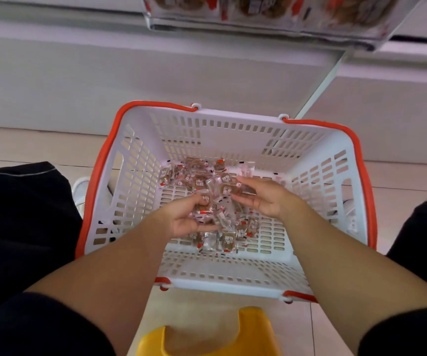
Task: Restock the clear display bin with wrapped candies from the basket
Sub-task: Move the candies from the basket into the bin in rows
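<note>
While both reach into the basket (140, 160), left hand (185, 219) grip clutching wrapped candies (229, 241), right hand (263, 199) grip pinching one.

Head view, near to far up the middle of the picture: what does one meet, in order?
Yellow stool → near wall of the white basket → wrapped candies on its floor, both hands among them → far wall of the basket → white shelf base → clear display bin at top.

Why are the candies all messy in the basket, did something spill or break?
Nothing looks spilled or broken. The wrapped candies lie in a loose heap on the floor of the white basket, all inside its walls. The left hand holds a bunch of them, and the right hand is picking up more.
</note>
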A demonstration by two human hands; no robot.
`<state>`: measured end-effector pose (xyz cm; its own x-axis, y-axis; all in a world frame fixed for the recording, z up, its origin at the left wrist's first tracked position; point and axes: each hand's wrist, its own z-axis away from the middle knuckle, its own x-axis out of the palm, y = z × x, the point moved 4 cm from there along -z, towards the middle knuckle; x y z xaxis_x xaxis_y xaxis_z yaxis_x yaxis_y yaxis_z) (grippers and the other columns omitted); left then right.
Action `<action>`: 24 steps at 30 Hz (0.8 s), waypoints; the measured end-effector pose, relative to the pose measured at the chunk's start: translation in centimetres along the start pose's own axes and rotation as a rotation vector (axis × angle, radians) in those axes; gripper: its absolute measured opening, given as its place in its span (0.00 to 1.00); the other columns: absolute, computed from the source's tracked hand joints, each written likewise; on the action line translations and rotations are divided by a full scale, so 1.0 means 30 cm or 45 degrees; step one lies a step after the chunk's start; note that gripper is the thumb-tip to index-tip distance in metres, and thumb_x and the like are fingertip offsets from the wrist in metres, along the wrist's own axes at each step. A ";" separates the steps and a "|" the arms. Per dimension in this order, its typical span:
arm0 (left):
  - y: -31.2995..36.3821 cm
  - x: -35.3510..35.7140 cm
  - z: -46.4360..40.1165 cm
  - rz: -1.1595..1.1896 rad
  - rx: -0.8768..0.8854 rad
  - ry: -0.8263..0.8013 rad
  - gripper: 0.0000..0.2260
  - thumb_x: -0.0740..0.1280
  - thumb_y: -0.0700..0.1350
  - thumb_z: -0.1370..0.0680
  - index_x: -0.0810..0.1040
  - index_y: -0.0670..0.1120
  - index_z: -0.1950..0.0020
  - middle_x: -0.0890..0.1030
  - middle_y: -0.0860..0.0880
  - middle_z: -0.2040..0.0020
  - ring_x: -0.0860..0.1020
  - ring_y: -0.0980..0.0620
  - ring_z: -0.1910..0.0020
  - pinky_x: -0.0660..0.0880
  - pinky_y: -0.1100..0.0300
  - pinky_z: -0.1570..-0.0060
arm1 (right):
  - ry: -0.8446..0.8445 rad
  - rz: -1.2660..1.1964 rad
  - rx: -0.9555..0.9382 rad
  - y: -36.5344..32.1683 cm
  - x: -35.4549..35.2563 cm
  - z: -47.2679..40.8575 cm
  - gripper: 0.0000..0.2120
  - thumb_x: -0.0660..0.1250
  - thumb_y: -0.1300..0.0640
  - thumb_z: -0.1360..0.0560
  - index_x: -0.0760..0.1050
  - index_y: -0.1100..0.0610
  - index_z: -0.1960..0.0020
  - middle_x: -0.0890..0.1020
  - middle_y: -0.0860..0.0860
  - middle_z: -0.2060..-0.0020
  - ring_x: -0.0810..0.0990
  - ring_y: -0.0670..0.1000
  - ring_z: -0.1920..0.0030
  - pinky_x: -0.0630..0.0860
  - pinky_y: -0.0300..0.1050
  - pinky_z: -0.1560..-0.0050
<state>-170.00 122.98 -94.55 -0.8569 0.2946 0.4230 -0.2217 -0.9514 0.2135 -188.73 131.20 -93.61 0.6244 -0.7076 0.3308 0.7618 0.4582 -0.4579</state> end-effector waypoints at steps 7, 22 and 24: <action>0.140 0.204 0.184 -0.398 0.026 -0.329 0.15 0.58 0.40 0.20 0.73 0.42 0.34 0.78 0.40 0.50 0.78 0.46 0.59 0.79 0.54 0.63 | -0.167 0.487 -0.125 -0.180 0.124 0.212 0.15 0.75 0.62 0.30 0.80 0.65 0.45 0.86 0.59 0.53 0.87 0.56 0.55 0.84 0.47 0.58; 0.403 0.493 0.979 -1.192 0.302 -0.597 0.14 0.67 0.38 0.25 0.76 0.40 0.40 0.82 0.42 0.52 0.84 0.48 0.56 0.82 0.57 0.64 | -0.277 1.388 -1.005 -0.587 0.381 1.024 0.06 0.67 0.60 0.22 0.82 0.53 0.51 0.82 0.54 0.61 0.84 0.49 0.59 0.84 0.51 0.54; 0.427 0.517 1.051 -1.152 0.370 -0.611 0.18 0.66 0.39 0.25 0.75 0.38 0.35 0.81 0.41 0.51 0.83 0.47 0.55 0.81 0.59 0.65 | -0.378 1.602 -1.051 -0.610 0.408 1.132 0.07 0.72 0.56 0.28 0.85 0.51 0.51 0.85 0.55 0.61 0.84 0.48 0.64 0.83 0.43 0.61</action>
<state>-171.45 118.17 -57.49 -0.1416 0.9462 0.2911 -0.5103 -0.3217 0.7975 -189.17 132.41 -53.14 0.8584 0.0734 -0.5077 -0.5124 0.1713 -0.8415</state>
